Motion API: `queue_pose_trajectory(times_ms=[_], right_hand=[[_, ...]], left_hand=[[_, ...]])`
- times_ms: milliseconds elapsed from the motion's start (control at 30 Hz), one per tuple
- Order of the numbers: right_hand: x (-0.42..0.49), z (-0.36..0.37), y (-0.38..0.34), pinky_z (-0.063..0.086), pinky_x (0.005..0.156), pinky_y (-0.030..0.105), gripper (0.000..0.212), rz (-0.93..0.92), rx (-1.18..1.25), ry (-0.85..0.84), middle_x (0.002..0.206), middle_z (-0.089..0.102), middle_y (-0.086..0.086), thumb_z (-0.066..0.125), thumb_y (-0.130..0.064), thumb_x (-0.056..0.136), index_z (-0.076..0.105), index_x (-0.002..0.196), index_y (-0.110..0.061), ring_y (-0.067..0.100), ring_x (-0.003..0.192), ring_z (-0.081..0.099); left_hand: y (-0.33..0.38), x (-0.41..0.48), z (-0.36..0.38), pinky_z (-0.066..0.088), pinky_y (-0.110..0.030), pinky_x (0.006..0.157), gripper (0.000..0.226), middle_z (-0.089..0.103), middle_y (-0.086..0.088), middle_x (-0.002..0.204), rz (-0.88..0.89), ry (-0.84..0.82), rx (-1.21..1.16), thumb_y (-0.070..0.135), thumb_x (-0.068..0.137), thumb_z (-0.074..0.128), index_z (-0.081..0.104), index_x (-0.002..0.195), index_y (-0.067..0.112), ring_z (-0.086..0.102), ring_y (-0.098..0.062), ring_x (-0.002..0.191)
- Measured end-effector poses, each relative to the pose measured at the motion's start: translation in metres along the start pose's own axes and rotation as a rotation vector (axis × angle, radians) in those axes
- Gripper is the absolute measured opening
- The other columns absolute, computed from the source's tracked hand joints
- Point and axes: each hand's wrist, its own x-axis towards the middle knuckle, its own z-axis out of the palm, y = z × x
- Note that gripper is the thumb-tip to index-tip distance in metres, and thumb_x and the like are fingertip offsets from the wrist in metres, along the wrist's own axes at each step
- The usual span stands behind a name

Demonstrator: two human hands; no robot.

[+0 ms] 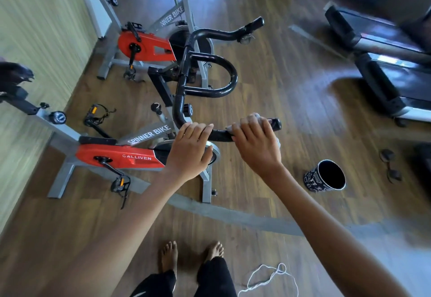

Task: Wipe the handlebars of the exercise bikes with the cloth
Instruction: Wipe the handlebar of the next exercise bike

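Observation:
The near red and grey exercise bike [121, 155] has black handlebars [211, 74] with a centre loop and two forward grips. My left hand [190, 149] grips the near bar just past its bend. To its right, my right hand [255, 141] holds a pale cloth [258, 117] wrapped around the same near grip; only small bits of the cloth show beside my fingers. The grip's black end [276, 124] sticks out past my right hand. A second, similar bike [145, 47] stands behind.
A black patterned cup [326, 175] stands on the wooden floor to the right. A treadmill [384, 63] fills the far right, with a small dumbbell [390, 165] near it. A white string [268, 280] lies by my bare feet. A wall runs along the left.

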Motion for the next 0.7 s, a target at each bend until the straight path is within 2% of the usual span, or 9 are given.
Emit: queue_pose_trajectory(times_ms=[33,100,200,333,400,500,600,700], right_hand=[[0.001,-0.002,0.009,0.045,0.096,0.042,0.025,-0.007,-0.018,0.019,0.101,0.064,0.006,0.043,-0.028,0.103,0.064,0.104,-0.014,0.028,0.103,0.061],[0.003,-0.006,0.019,0.043,0.099,0.042,0.029,0.11,-0.035,0.087,0.095,0.064,0.002,0.043,-0.032,0.103,0.066,0.095,-0.017,0.024,0.099,0.063],[0.004,-0.002,-0.002,0.036,0.108,0.046,0.024,0.297,0.021,0.088,0.096,0.065,0.004,0.047,-0.027,0.101,0.065,0.093,-0.014,0.027,0.108,0.061],[-0.009,0.011,-0.021,0.037,0.107,0.047,0.021,0.221,0.043,0.104,0.107,0.066,0.006,0.051,-0.022,0.098,0.068,0.104,-0.012,0.03,0.117,0.059],[-0.014,0.023,-0.019,0.037,0.107,0.045,0.018,0.197,-0.018,0.214,0.108,0.068,0.005,0.057,-0.022,0.094,0.069,0.103,-0.014,0.028,0.116,0.059],[-0.019,0.052,-0.023,0.027,0.112,0.044,0.021,0.223,-0.034,0.426,0.116,0.065,0.005,0.057,-0.026,0.094,0.067,0.108,-0.017,0.027,0.123,0.05],[-0.019,0.088,-0.029,0.016,0.118,0.046,0.027,0.254,-0.009,0.653,0.131,0.049,0.007,0.043,-0.03,0.099,0.054,0.121,-0.02,0.027,0.138,0.028],[-0.012,0.12,-0.034,0.013,0.119,0.049,0.034,0.318,0.128,0.877,0.143,0.035,0.008,0.029,-0.032,0.102,0.045,0.131,-0.021,0.022,0.149,0.007]], left_hand=[[0.0,0.0,0.0,0.024,-0.041,0.116,0.05,0.056,-0.009,0.125,0.001,-0.003,-0.003,0.031,0.093,0.042,0.047,0.137,0.007,0.048,-0.028,0.12],[0.0,0.002,0.0,0.024,-0.042,0.116,0.049,0.056,-0.009,0.125,-0.004,-0.012,-0.023,0.029,0.093,0.042,0.047,0.136,0.008,0.049,-0.028,0.12],[0.0,0.003,0.001,0.025,-0.043,0.116,0.045,0.056,-0.008,0.125,-0.01,0.002,-0.052,0.028,0.095,0.041,0.05,0.134,0.009,0.05,-0.028,0.12],[-0.001,0.002,0.008,0.029,-0.042,0.114,0.041,0.06,-0.008,0.12,0.01,0.099,-0.093,0.029,0.096,0.044,0.056,0.127,0.007,0.053,-0.027,0.116],[-0.003,0.001,0.018,0.031,-0.043,0.112,0.039,0.061,-0.008,0.118,0.034,0.163,-0.071,0.03,0.097,0.046,0.057,0.126,0.006,0.055,-0.028,0.114],[-0.006,0.003,0.035,0.03,-0.041,0.109,0.037,0.061,-0.008,0.114,0.063,0.299,-0.036,0.03,0.096,0.05,0.06,0.122,0.005,0.053,-0.028,0.112],[-0.011,0.009,0.057,0.029,-0.04,0.104,0.036,0.063,-0.008,0.109,0.099,0.5,0.018,0.032,0.094,0.05,0.063,0.116,0.006,0.05,-0.029,0.107],[-0.016,0.014,0.075,0.032,-0.041,0.095,0.039,0.064,-0.006,0.105,0.139,0.651,0.047,0.034,0.092,0.046,0.065,0.113,0.008,0.05,-0.028,0.102]])
